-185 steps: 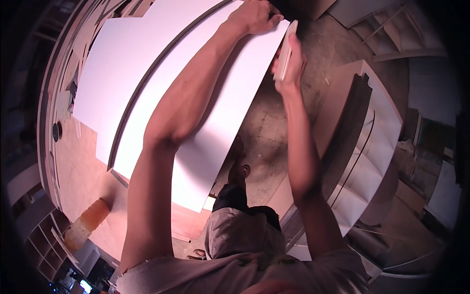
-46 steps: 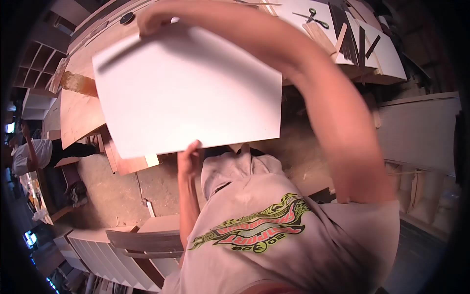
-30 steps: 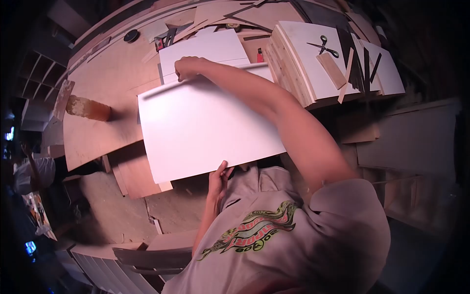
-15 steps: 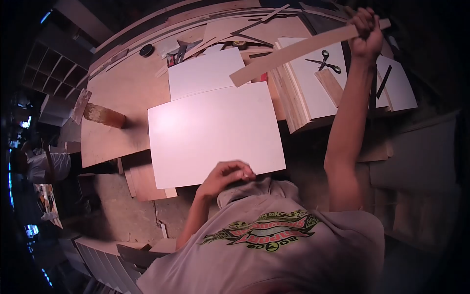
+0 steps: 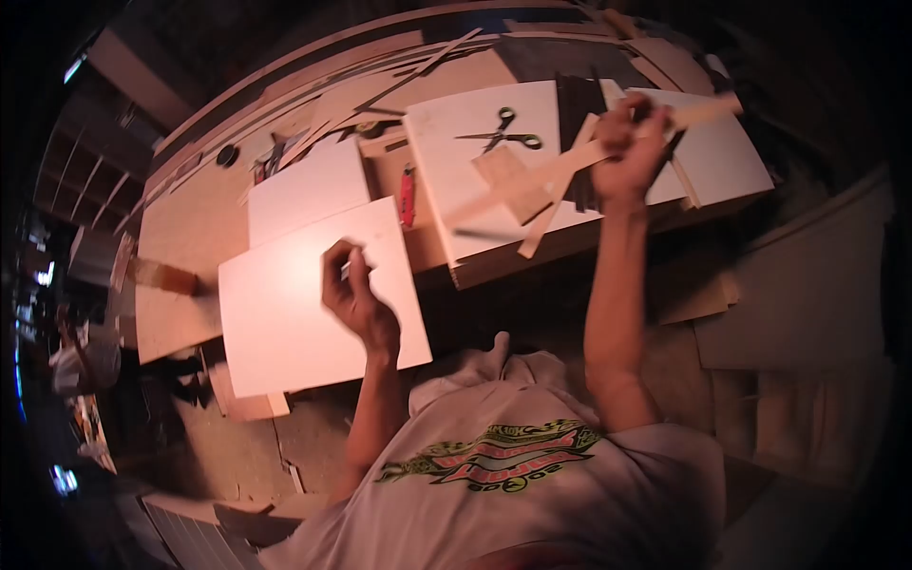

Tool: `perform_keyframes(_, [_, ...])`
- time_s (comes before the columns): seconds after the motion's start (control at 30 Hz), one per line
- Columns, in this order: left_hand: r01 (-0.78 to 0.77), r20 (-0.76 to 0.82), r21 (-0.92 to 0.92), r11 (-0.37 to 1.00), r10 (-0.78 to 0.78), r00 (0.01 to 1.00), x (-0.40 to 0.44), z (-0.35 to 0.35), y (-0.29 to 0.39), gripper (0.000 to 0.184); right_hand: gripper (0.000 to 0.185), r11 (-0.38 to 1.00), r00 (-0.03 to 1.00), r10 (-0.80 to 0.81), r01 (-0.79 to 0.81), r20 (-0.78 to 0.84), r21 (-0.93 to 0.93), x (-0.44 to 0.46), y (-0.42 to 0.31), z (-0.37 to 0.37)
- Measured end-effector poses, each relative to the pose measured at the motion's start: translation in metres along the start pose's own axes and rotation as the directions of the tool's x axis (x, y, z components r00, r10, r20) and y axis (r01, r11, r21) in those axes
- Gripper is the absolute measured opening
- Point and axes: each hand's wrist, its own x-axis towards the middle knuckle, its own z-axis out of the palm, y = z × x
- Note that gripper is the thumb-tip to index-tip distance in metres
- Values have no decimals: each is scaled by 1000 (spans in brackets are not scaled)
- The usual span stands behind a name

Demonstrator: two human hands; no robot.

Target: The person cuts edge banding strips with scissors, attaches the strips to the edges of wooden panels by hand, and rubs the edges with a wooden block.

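Observation:
My right hand (image 5: pixel 629 147) is closed around a long, thin wooden strip (image 5: pixel 708 109), blurred by motion, above the white panels on the right. Beneath it, another pale strip (image 5: pixel 541 231) lies slantwise beside a small wooden piece (image 5: pixel 499 171). Black-handled scissors (image 5: pixel 498 138) rest on the white panel (image 5: pixel 442 123) to its left. My left hand (image 5: pixel 356 294) is raised over a white board (image 5: pixel 275 328), its fingers curled toward the thumb; whether anything small is between them I cannot make out.
A red utility knife (image 5: pixel 408 195) lies between the board and the stacked panels. An amber cylindrical container (image 5: pixel 163 276) stands on the plywood table (image 5: pixel 190 218). Long wooden offcuts run along the back. A person (image 5: pixel 85 361) is at far left.
The view has turned to the right. My right hand has brought the strip down over the stacked panels. My left hand has risen from the board's near edge to above its surface.

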Motion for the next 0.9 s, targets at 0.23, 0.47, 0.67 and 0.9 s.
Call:
perform_keyframes(0.23, [-113, 438, -8, 994, 104, 893, 20, 81, 73, 41, 45, 662, 763, 640, -491, 86, -566, -116, 75, 36])
perform_keyframes(0.47, [-2, 456, -112, 994, 53, 888, 28, 125, 85, 34, 42, 598, 780, 595, -267, 194, -756, -157, 109, 16])
perform_keyframes(0.67, [49, 104, -141, 989, -34, 994, 17, 80, 82, 28, 63, 693, 583, 580, 14, 569, -720, -120, 94, 19])
perform_keyframes(0.9, [-87, 97, -252, 964, 115, 989, 35, -41, 145, 41, 56, -13, 653, 581, 605, 486, -796, 88, 74, -82])
